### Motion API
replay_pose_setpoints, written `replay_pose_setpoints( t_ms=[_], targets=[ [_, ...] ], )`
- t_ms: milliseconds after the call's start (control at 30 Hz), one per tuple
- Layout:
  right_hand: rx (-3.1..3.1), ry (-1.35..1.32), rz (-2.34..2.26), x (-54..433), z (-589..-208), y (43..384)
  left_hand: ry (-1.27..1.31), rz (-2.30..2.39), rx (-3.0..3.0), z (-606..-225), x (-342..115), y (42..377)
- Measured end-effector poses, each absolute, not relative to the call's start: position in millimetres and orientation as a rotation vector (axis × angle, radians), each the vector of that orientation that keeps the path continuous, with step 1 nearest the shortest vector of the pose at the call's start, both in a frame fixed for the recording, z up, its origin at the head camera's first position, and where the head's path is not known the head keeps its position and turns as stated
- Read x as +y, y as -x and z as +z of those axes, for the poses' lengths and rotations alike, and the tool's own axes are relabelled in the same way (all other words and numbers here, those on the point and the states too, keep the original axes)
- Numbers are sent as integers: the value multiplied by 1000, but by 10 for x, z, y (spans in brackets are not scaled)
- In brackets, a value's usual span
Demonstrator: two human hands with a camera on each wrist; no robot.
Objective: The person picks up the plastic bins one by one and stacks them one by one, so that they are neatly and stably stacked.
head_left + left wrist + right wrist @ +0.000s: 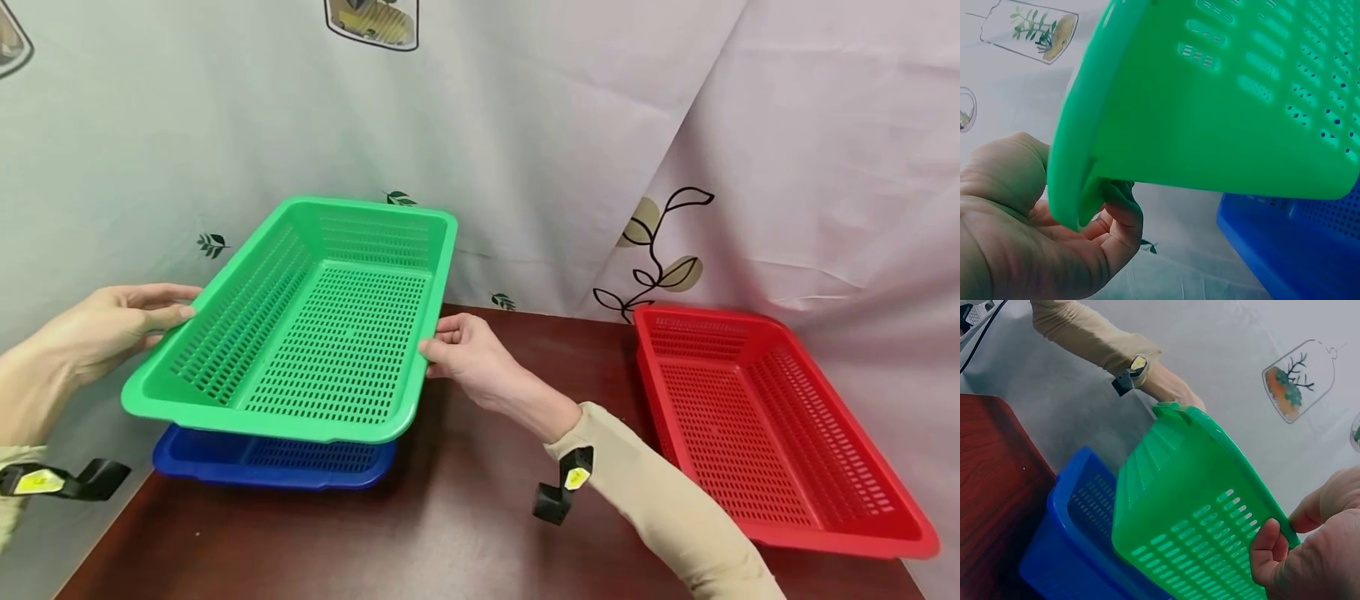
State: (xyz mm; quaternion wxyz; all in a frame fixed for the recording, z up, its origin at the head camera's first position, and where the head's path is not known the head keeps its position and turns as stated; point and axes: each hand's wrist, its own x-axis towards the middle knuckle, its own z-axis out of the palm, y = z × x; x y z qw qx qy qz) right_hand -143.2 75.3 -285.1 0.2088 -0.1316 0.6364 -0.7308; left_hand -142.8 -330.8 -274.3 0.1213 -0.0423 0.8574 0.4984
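Currently, left hand (105, 332) and right hand (480, 363) grip opposite long rims of the green basket (343, 333), aloft over the blue basket (273, 474) by the left edge of the table (457, 525); smooth handling likely wants both sides level, moving together, base clear beneath.

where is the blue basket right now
In the head view, the blue basket is left of centre on the dark red table, mostly hidden beneath the green basket held by the left hand and right hand.
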Motion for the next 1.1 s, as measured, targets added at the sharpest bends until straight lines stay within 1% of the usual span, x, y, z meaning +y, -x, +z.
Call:
replay_pose_setpoints(
  t_ms=[567, 1100],
  targets=[
    [1800, 259, -2044, 551, -3093, 1402, 162, 1407, 2518, -2963, -3481, 1358],
    [1892, 223, -1977, 518, -3291, 1420, 100, 1300, 2581, -3153, -3528, 1341]
  ],
)
